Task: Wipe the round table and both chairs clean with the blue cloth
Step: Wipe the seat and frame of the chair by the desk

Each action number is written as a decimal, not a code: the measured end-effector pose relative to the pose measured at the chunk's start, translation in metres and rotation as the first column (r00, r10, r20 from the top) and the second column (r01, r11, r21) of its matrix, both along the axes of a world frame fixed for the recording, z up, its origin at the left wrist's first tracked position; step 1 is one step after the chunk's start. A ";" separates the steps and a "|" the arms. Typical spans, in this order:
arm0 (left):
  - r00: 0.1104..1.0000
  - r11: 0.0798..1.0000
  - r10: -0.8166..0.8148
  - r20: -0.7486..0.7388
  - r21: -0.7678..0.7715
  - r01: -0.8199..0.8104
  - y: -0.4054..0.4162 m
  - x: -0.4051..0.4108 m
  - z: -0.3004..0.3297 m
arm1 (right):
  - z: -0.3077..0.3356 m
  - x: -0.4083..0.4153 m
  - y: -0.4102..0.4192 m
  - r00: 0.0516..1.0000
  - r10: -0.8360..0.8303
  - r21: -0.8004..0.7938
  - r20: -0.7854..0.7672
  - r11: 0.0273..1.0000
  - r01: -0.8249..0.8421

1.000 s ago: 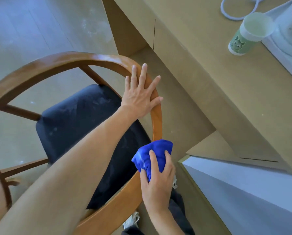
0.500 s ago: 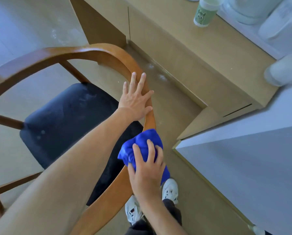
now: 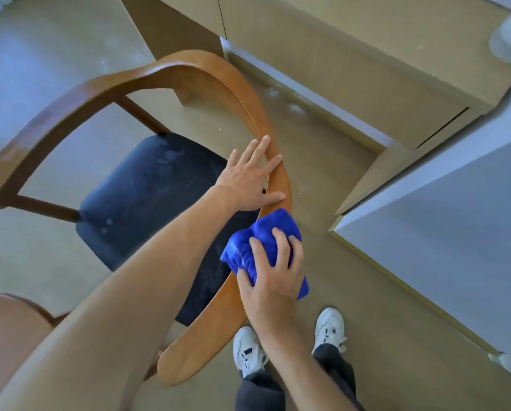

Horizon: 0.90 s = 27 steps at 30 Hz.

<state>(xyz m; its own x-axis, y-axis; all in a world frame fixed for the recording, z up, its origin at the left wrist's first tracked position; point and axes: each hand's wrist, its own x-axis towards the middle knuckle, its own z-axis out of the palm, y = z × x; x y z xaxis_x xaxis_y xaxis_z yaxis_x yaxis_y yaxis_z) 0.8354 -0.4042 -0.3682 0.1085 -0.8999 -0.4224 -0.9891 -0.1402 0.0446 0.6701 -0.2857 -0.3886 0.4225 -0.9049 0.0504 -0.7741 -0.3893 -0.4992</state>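
A wooden chair [image 3: 147, 75] with a curved armrest rail and a dark blue seat [image 3: 147, 197] fills the left and middle of the head view. My left hand [image 3: 248, 176] lies flat on the rail with its fingers straight. Just below it on the same rail, my right hand [image 3: 273, 277] holds the bunched blue cloth [image 3: 257, 241] and presses it against the wood. At the bottom left, the brown rim of the round table [image 3: 8, 315] shows.
A beige cabinet [image 3: 352, 54] stands behind the chair at the top right. A white-topped surface with a gold edge [image 3: 444, 232] lies close on the right. My white shoes [image 3: 248, 351] stand on the tan floor below the chair rail.
The view has tilted down, so the cup and counter have left the frame. My right hand has slid the blue cloth down the rail toward me. My left hand stays flat on the rail.
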 end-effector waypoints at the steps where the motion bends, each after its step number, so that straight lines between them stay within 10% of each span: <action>1: 1.000 1.000 0.002 0.001 0.017 -0.002 0.002 -0.002 0.000 | -0.002 -0.006 0.031 1.000 0.014 -0.003 0.014 1.000 -0.014; 5: 0.998 0.995 -0.056 0.016 0.080 0.054 0.003 -0.012 -0.001 | -0.005 -0.017 0.123 0.995 0.062 -0.011 0.073 0.998 -0.061; 15: 0.978 0.976 -0.204 0.034 0.086 0.201 0.023 -0.018 0.001 | 0.011 0.020 0.039 0.971 -0.230 -0.009 -0.059 0.973 0.230; 21: 0.979 0.976 -0.200 0.033 0.091 0.196 0.024 -0.020 0.003 | 0.000 0.020 0.188 0.995 0.051 -0.029 -0.082 0.998 -0.053; 27: 0.987 0.985 -0.162 0.003 0.066 0.162 0.028 -0.019 0.000 | -0.009 -0.001 0.165 0.955 0.297 -0.200 -0.002 0.936 -0.291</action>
<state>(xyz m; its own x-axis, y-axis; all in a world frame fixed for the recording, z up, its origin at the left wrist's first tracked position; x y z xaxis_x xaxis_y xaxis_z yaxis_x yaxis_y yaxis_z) 0.8162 -0.3764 -0.3684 -0.0325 -0.8762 -0.4808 -0.9993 0.0195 0.0319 0.6687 -0.1208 -0.3974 0.6641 -0.7116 0.2294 -0.5971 -0.6894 -0.4101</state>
